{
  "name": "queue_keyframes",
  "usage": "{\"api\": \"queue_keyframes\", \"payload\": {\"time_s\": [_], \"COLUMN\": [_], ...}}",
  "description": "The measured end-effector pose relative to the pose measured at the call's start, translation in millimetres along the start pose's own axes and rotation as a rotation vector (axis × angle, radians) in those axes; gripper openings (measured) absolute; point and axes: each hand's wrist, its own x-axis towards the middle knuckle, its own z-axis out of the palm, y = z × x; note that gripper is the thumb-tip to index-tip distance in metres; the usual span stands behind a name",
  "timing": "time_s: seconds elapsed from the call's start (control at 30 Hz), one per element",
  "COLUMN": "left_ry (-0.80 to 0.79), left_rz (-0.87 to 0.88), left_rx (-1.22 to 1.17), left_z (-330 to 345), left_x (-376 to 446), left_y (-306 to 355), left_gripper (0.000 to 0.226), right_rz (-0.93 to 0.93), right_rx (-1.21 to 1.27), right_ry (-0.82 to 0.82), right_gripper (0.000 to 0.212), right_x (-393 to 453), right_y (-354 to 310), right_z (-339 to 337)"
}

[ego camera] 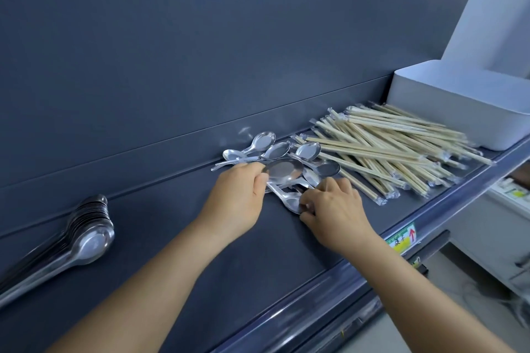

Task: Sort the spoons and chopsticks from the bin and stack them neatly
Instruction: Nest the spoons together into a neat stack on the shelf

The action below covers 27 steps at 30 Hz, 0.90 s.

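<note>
A long dark grey-blue shelf [177, 238] runs along a wall panel [200, 37] of the same colour, with a raised ridge where the two meet and a glossy rounded lip along the front edge. On that front lip, toward the right, sits a green and yellow label [401, 239] with a red arrow; its print is too small to read. At the far right end of the shelf stands the white bin [447, 112], rectangular with rounded corners, and behind it a pale wall rises. Just beside the bin, spreading toward the middle of the shelf, lies a loose heap of wrapped chopsticks [381, 149], pale wood in clear sleeves, crossing each other at several angles. Touching the heap's left side is a scatter of metal spoons [275, 149], bowls up, overlapping near the back ridge. The left hand [238, 195] pinches the rim of one spoon's bowl [284, 170] between thumb and fingers, lifting it above the scatter. The right hand [335, 212] has its fingers curled down around another spoon [289, 199] lying at the near side of the scatter. Well apart, at the left end of the shelf, a nested stack of spoons [86, 235] lies with handles pointing to the left front corner. Below the shelf on the right, pale cabinet fronts show, blurred.
</note>
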Motion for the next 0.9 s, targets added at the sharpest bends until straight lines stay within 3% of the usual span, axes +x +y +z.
{"api": "queue_keyframes", "payload": {"time_s": [0.23,0.47,0.6,0.8,0.9], "left_ry": [-0.089,-0.355,-0.295,-0.230,-0.261], "left_rz": [0.011,-0.067,-0.062,-0.316,-0.384], "left_rx": [0.170,0.352,0.261,0.091,0.073], "left_z": [10,34,47,55,56], "left_x": [7,1,-9,-12,-12], "left_y": [4,-4,-5,-1,4], "left_gripper": [0.041,0.019,0.009,0.041,0.040], "right_rz": [-0.182,0.013,0.052,0.026,-0.018], "right_rx": [0.129,0.397,0.454,0.394,0.430], "right_ry": [-0.038,0.024,-0.006,-0.059,-0.052], "right_gripper": [0.021,0.033,0.030,0.023,0.016], "right_x": [1,2,5,11,15], "right_y": [17,38,46,55,56], "right_z": [-3,-7,-7,-4,-3]}}
